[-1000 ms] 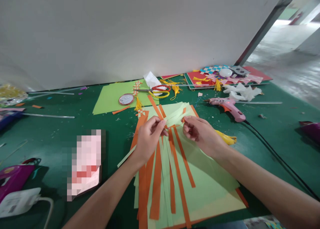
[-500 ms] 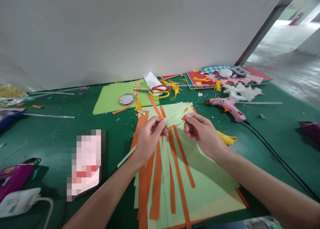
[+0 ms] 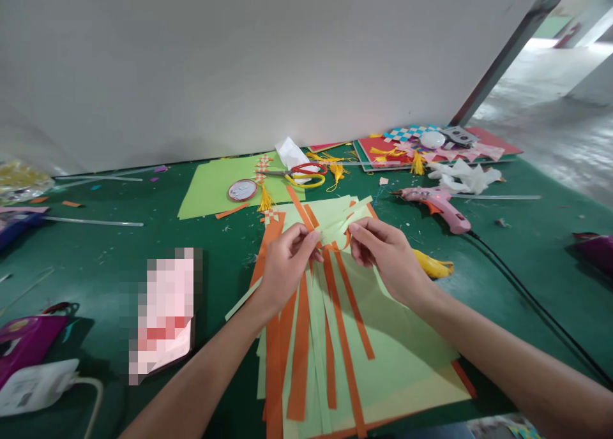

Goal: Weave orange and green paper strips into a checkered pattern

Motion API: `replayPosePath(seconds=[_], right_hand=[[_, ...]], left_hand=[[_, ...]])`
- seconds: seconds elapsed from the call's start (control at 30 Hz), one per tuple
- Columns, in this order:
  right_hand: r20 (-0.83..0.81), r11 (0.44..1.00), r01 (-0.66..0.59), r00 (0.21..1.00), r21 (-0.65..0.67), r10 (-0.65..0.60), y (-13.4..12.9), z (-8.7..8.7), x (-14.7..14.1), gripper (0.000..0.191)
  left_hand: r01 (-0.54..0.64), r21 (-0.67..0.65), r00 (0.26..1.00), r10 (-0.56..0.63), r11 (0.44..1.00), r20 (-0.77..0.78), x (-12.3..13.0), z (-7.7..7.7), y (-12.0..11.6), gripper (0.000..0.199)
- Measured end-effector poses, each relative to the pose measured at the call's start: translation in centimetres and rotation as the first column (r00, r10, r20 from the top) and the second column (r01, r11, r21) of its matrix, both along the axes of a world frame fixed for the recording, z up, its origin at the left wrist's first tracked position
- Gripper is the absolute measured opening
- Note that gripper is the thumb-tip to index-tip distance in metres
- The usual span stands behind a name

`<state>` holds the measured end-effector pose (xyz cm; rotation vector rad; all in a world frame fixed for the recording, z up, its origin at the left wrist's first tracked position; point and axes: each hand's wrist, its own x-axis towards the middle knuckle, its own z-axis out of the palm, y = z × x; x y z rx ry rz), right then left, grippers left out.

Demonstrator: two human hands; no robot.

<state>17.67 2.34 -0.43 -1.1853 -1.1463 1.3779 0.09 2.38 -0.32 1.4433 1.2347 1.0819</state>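
Near the middle of the green tabletop (image 3: 96, 254), a fan of paper strips (image 3: 316, 324), orange and pale green, is laid with the long axes running from the near edge toward the far wall, the far ends converging between the two hands. The left hand (image 3: 285, 267) is closed in a pinch on the gathered strip ends, thumb and fingertips pressed together, apparently so that the crossing point is kept from slipping. The right hand (image 3: 385, 254) is pinched on a pale green strip (image 3: 352, 212), whose free end is lifted off the stack and pointed toward the far right; it seems to be held up so that it can be passed across the orange strips. Beneath everything a pale green sheet (image 3: 407, 356) is spread, probably as a working base.

Toward the far edge, scissors (image 3: 299, 171) and a round tin (image 3: 242, 189) are set on a darker green sheet (image 3: 211, 184). A pink glue gun (image 3: 435, 206) is placed to the right, its cable trailing toward the near right corner.
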Motion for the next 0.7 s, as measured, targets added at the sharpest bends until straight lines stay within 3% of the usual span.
replayPosePath(seconds=[0.2, 0.37, 0.7], right_hand=[[0.179, 0.989, 0.032, 0.982, 0.143, -0.057, -0.15, 0.51, 0.14, 0.031], [0.346, 0.984, 0.015, 0.935, 0.176, -0.076, -0.33, 0.68, 0.10, 0.034], [0.326, 0.988, 0.020, 0.943, 0.153, -0.070, -0.30, 0.47, -0.09, 0.021]], left_hand=[[0.010, 0.014, 1.000, -0.010, 1.000, -0.004, 0.05, 0.11, 0.15, 0.028], [0.012, 0.048, 0.998, -0.009, 0.999, -0.067, -0.03, -0.12, 0.12, 0.029], [0.026, 0.086, 0.990, -0.013, 0.996, -0.142, -0.10, -0.31, 0.10, 0.029]])
